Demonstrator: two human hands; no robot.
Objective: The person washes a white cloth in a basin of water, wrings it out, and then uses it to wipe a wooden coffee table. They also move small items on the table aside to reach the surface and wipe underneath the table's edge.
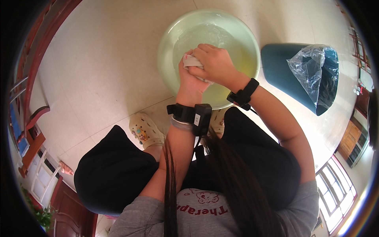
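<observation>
A light-green plastic basin (165, 56) rests on the tiled floor before me, with clear water (207, 34) inside. Over the basin, a small white cloth (192, 61) with some pink on it is squeezed between my two hands. My left hand (192, 83) lies below with the palm turned up, cupping the cloth. From above, my right hand (214, 63) folds its fingers around the same cloth. Most of the cloth is hidden by my fingers. Black straps with small boxes circle both wrists.
Right of the basin is a teal waste bin (278, 63) with a clear plastic liner (309, 66). A cream clog (145, 129) is on my foot near the basin. Dark red wooden furniture (37, 50) borders the left side. Long hair (237, 177) hangs down in front of me.
</observation>
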